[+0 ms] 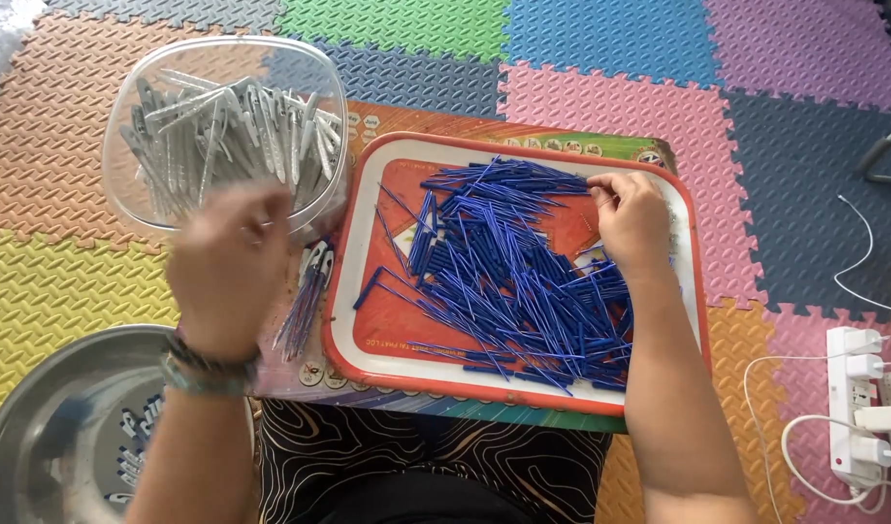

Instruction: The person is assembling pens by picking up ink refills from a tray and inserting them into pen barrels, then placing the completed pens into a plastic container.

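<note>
at the far left, a round metal basin (48,427) was seen low in the frame, with a few pale clip-like pieces lying in it. above it, a clear plastic bowl (125,97) was filled with grey pen barrels (222,121), too many and too tangled to be counted. the left hand (230,254) was caught blurred in front of the bowl's near rim; whether its grip was wide or closed on anything could not be told. just right of it, a small bundle of finished pens (305,301) was laid on the low desk (436,126), beside the tray.

in the middle, one red-rimmed tray (363,218) was heaped with thin blue refills (503,272), well over a hundred by the look of it, crossed over each other. the right hand (631,221) was rested on the heap's upper right, its fingers narrowed to a pinch on the end of a refill. the refills were judged light, slim, slightly springy and smooth, so one would best be pinched near one end and drawn lengthwise out of the pile.

at the far right, one white power strip (853,408) with several plugs was laid on the coloured foam floor mats (610,107).
</note>
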